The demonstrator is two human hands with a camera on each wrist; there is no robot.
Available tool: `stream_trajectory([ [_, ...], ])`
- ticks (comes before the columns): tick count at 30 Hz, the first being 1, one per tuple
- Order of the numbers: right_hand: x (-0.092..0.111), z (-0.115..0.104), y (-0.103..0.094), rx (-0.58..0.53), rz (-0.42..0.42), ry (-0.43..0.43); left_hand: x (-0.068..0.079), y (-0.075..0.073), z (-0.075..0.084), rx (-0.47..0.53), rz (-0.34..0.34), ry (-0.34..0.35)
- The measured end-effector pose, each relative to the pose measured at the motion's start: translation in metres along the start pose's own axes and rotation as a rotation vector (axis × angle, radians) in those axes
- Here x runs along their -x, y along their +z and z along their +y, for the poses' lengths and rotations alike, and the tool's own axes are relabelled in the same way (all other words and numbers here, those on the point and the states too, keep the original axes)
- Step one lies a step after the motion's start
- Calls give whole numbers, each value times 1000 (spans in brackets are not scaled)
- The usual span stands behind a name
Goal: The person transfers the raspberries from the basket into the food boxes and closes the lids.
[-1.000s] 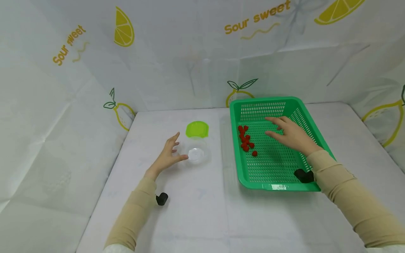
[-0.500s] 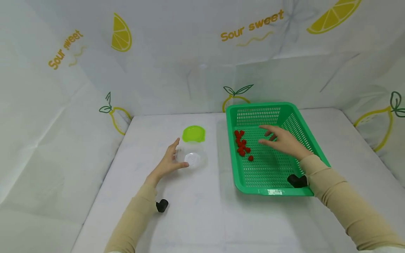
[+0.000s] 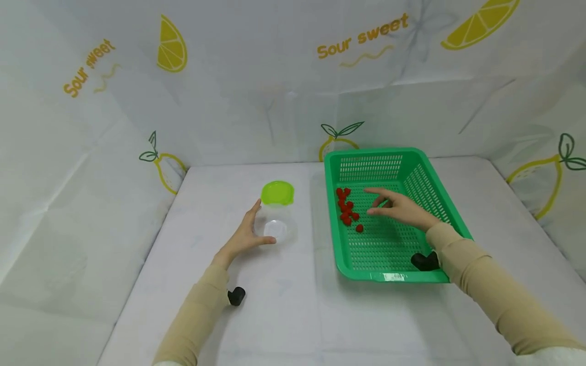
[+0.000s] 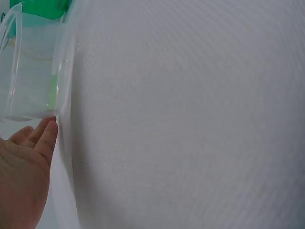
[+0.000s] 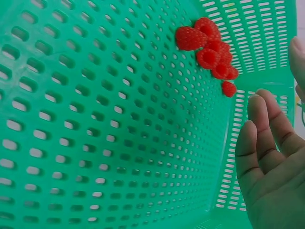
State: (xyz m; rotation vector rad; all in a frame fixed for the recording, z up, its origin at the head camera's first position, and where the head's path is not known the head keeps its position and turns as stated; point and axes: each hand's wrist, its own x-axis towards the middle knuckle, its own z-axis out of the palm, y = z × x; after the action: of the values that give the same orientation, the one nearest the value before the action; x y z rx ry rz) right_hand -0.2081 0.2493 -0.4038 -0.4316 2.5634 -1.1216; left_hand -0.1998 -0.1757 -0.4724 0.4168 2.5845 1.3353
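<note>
2 beige sleeves [image 3: 197, 305] extend over white-covered table [image 3: 274, 330], with 2 black wrist cameras [image 3: 237, 296]; left hand [image 3: 242, 239] spreads beside upright clear plastic bowl [image 3: 276, 230], fingertips touching its side, not gripping; right hand [image 3: 403, 209] relaxed, holding nothing, inside perforated green plastic basket [image 3: 343, 254]; red raspberries [image 3: 347, 221] lie on basket floor along its left side, near right fingertips, 1 set slightly apart; bright green lid [image 3: 277, 193] lies just beyond bowl; lemon-printed backdrop [image 3: 238, 117] hangs behind
</note>
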Motion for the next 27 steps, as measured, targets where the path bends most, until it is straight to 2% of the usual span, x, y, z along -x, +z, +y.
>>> stream_trajectory([
  [10, -10, 10, 7, -49, -115, 23, -3, -1, 0, -8, -5, -16],
  [14, -11, 9, 8, -69, -171, 39, -1, -2, -1, 9, -19, -43],
  [21, -22, -2, 9, 4, -258, 46, 1, -4, -1, -31, -10, -64],
  [27, -34, 1, 10, 24, -279, 47, -3, -2, 1, -30, -10, -74],
])
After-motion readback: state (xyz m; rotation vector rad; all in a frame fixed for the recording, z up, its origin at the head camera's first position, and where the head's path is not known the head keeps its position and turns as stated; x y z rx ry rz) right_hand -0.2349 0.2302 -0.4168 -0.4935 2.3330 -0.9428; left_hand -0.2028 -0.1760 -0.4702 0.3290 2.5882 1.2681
